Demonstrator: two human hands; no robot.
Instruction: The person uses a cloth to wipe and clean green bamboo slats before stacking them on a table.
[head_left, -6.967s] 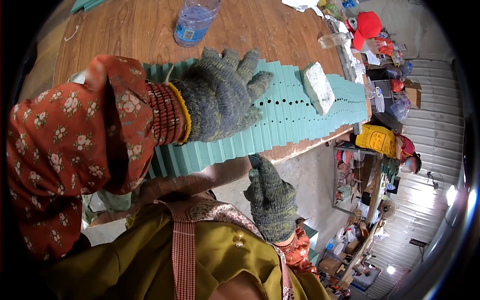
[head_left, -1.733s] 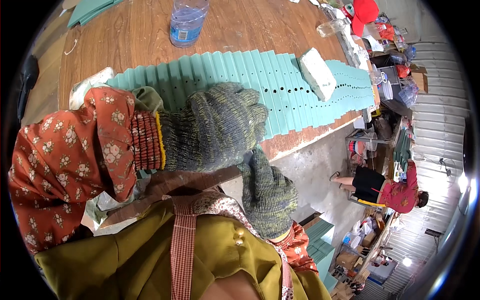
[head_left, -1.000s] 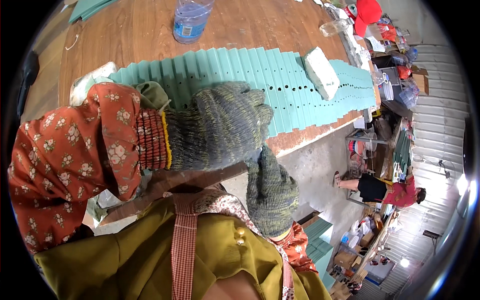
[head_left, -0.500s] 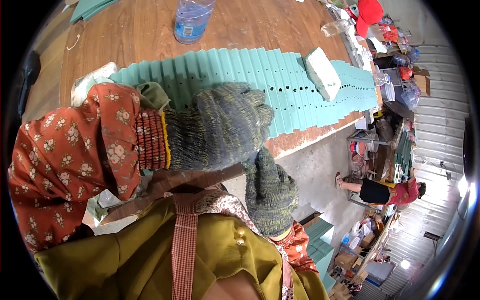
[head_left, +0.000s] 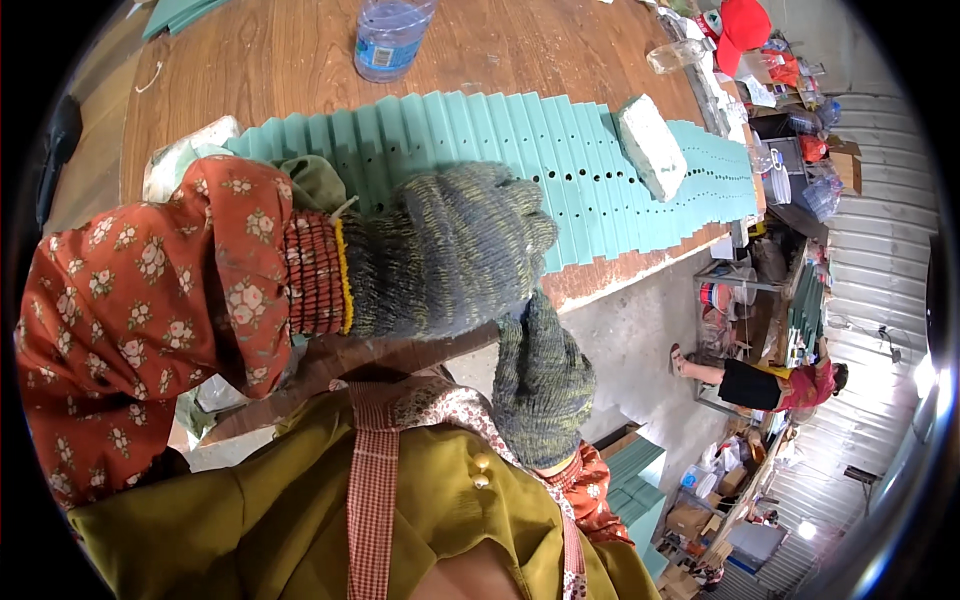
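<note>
A long row of overlapping green strips (head_left: 540, 130) with small punched holes lies across the wooden table. My left hand (head_left: 455, 250), in a dark grey knitted glove, is over the row's near edge, back upward and fingers curled. Just below it, my right hand (head_left: 545, 385) wears a similar glove, its thumb pointing up against the left hand's fingertips and its fingers folded. Both hands are closed where they meet; whatever they hold there is hidden. A rough white block (head_left: 651, 148) rests on the strips at the right.
On the wooden tabletop (head_left: 270, 60) stands a clear plastic bottle (head_left: 390, 45). A second white block (head_left: 190, 165) lies by my left sleeve. More green sheets (head_left: 632, 490) are stacked at lower right. Beyond the concrete floor, another person (head_left: 765, 385) is at cluttered shelves.
My left hand has shifted slightly to the right, its sleeve with it. The right hand stays nearly in place, still touching the left. The strips look unchanged.
</note>
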